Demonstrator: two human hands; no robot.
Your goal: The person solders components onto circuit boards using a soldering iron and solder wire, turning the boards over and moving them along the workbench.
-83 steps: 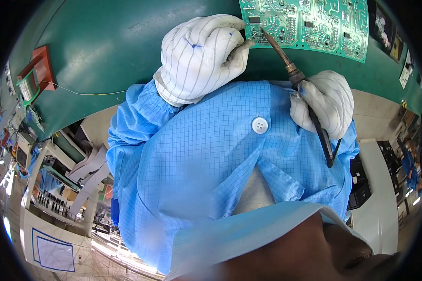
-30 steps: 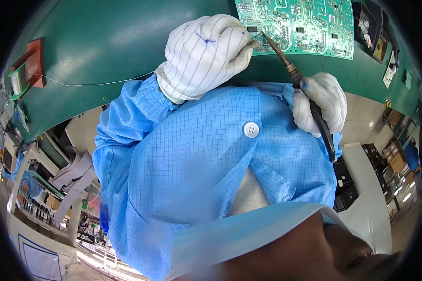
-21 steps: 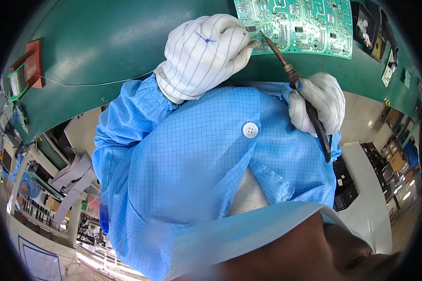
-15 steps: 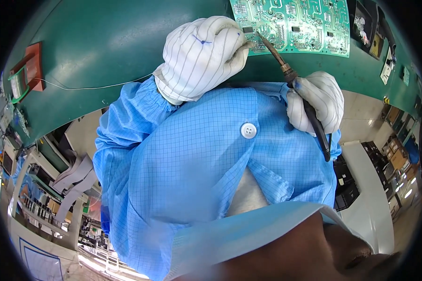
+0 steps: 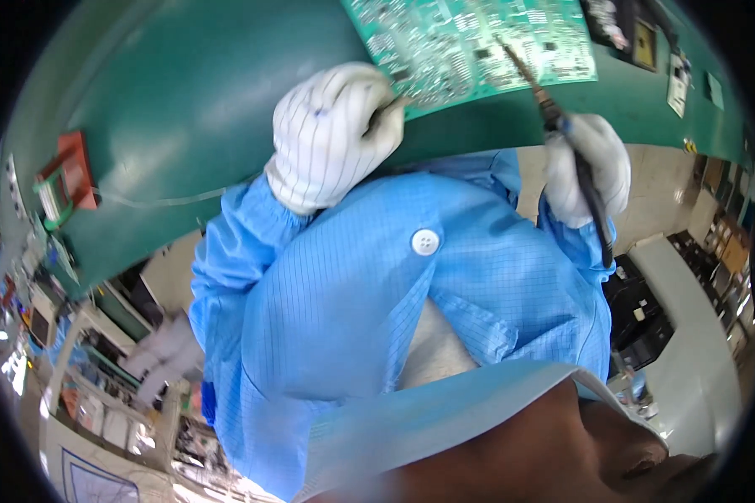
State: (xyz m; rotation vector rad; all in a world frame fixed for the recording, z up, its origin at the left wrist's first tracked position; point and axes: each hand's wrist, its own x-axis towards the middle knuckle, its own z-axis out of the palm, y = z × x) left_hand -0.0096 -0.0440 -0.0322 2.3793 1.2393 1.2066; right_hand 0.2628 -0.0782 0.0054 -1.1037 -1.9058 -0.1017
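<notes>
Green workbench mat (image 5: pixel 184 109), curved by the lens, spanning the upper frame; red-framed fixture (image 5: pixel 63 180) at far left.

Green printed circuit board (image 5: pixel 470 42): flat on the mat, top centre, densely populated.

Left hand (image 5: pixel 335 134): white striped glove, fingers curled shut at the board's lower left edge, pinching a thin item there; kind not discernible.

Right hand (image 5: pixel 587 168): white glove, closed around the handle of a soldering iron (image 5: pixel 554 126), tip slanted up-left onto the board's surface.

Blue lab coat (image 5: pixel 377 310), white button (image 5: pixel 425 242), below both hands.

Gloved left hand (image 5: pixel 337 134) at circuit board (image 5: pixel 470 42) edge, right hand (image 5: pixel 587 172) – soldering iron (image 5: pixel 554 126)
</notes>
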